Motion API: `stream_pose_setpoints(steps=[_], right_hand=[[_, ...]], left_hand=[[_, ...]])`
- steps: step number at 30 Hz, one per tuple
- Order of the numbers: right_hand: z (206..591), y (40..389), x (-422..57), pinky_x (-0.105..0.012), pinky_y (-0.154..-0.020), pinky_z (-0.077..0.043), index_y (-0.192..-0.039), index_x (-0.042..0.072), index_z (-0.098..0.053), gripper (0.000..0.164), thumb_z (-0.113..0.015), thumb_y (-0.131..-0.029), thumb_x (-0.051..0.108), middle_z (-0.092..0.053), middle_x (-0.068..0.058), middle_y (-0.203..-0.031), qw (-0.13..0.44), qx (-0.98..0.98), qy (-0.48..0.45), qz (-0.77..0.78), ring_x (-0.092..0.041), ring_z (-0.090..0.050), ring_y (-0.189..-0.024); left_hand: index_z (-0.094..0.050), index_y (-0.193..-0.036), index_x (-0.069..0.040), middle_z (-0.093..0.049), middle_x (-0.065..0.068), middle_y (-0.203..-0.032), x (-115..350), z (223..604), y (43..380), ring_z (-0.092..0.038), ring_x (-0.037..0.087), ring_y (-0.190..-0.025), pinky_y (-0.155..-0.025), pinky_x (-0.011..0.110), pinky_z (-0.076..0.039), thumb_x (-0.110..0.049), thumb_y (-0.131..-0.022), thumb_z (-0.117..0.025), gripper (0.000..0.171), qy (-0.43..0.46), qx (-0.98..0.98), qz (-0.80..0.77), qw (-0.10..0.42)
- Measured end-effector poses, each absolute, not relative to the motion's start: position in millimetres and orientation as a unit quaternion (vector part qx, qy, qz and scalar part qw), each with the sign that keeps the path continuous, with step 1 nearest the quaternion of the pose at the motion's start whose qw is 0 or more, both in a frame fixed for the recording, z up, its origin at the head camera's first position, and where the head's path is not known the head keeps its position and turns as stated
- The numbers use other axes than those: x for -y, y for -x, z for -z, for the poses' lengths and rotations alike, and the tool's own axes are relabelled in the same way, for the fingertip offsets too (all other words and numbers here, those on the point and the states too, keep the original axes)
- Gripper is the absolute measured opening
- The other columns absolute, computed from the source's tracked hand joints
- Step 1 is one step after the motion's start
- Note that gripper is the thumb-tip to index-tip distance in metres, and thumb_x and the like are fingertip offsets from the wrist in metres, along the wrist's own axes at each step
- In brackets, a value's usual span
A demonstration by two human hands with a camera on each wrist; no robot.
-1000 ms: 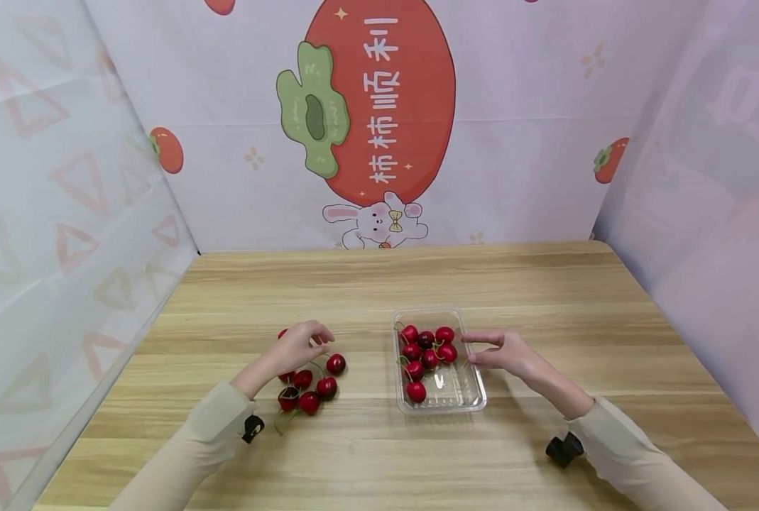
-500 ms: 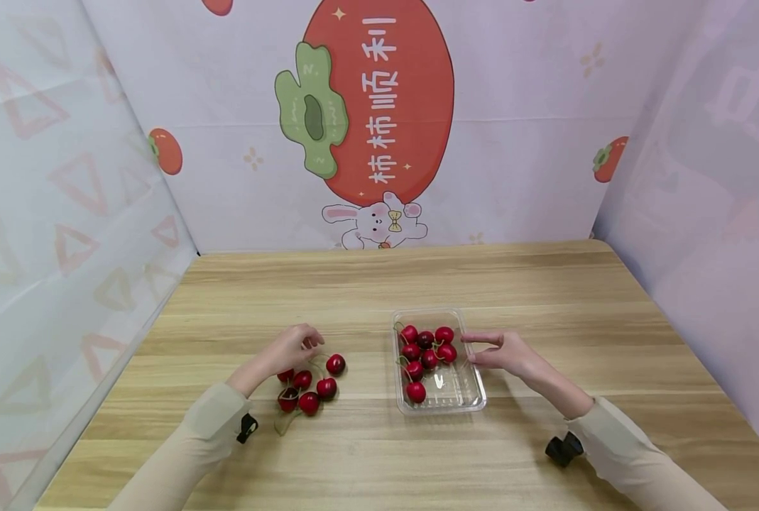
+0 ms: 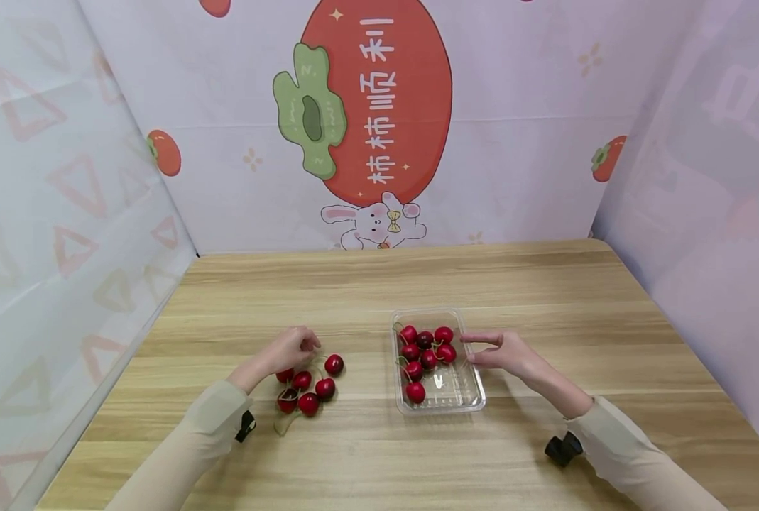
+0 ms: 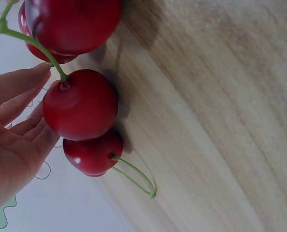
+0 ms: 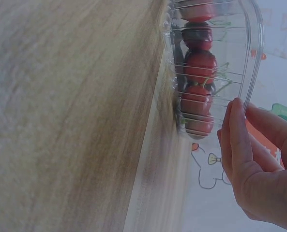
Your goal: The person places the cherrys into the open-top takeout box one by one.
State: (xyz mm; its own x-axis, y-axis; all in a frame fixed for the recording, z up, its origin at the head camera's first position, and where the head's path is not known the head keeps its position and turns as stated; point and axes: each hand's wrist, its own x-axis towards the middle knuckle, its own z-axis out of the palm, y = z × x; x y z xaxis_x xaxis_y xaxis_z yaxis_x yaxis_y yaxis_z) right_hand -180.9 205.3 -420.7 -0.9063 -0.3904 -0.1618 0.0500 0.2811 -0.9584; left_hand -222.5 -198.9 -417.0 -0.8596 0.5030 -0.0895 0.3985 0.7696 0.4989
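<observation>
My left hand is lowered over the far side of a loose group of dark red cherries on the table. In the left wrist view its fingertips reach in behind a cherry with a green stem, which hides whether they pinch anything. My right hand pinches the right rim of a clear plastic box, thumb on one side and fingers on the other in the right wrist view. Several cherries lie inside the box, mostly toward its far and left sides.
The box stands upright on a wood-grain table, to the right of the loose cherries. A printed cloth backdrop rises behind the table, with similar cloth on both sides. Each sleeve carries a black wrist device.
My left hand has drawn slightly left and down toward the loose cherries, and its fingers have closed in more. The right hand and the box have stayed in place.
</observation>
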Motion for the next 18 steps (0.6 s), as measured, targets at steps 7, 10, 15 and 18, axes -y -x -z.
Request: stream_pose_setpoints(steps=[7, 10, 15, 18], right_hand=[[420.7, 180.9, -205.6, -0.032, -0.079, -0.049, -0.123, -0.007, -0.047, 0.048, -0.063, -0.081, 0.010, -0.045, -0.024, -0.125, 0.186, -0.781, 0.110, 0.586, -0.029, -0.061, -0.092], [421.5, 181.3, -205.5, -0.032, -0.080, -0.049, -0.123, -0.006, -0.047, 0.048, -0.063, -0.081, 0.011, -0.045, -0.024, -0.125, 0.186, -0.783, 0.109, 0.584, -0.028, -0.061, -0.093], [422.5, 181.8, -205.5, -0.031, -0.080, -0.049, -0.123, -0.006, -0.047, 0.049, -0.064, -0.080, 0.011, -0.045, -0.023, -0.126, 0.187, -0.782, 0.108, 0.585, -0.028, -0.061, -0.093], [422.8, 182.1, -205.6, -0.032, -0.079, -0.049, -0.123, -0.007, -0.046, 0.049, -0.063, -0.081, 0.011, -0.044, -0.024, -0.126, 0.188, -0.779, 0.111, 0.587, -0.028, -0.060, -0.093]], left_hand=[[-0.064, -0.089, 0.001, -0.063, 0.007, -0.082, 201.8, 417.8, 223.2, -0.056, 0.014, -0.072, -0.063, 0.026, -0.048, 0.005, -0.077, -0.060, 0.013, -0.250, -0.929, -0.241, 0.128], [-0.065, -0.088, 0.000, -0.064, 0.008, -0.083, 202.4, 418.1, 223.1, -0.057, 0.014, -0.073, -0.063, 0.025, -0.048, 0.003, -0.078, -0.060, 0.012, -0.256, -0.927, -0.239, 0.134], [-0.066, -0.087, -0.002, -0.065, 0.007, -0.084, 202.4, 417.7, 223.1, -0.057, 0.013, -0.074, -0.064, 0.024, -0.047, 0.002, -0.079, -0.061, 0.010, -0.257, -0.928, -0.230, 0.139], [-0.066, -0.087, -0.002, -0.065, 0.007, -0.085, 202.2, 417.1, 223.4, -0.056, 0.012, -0.073, -0.064, 0.024, -0.047, 0.001, -0.079, -0.060, 0.010, -0.253, -0.930, -0.227, 0.140]])
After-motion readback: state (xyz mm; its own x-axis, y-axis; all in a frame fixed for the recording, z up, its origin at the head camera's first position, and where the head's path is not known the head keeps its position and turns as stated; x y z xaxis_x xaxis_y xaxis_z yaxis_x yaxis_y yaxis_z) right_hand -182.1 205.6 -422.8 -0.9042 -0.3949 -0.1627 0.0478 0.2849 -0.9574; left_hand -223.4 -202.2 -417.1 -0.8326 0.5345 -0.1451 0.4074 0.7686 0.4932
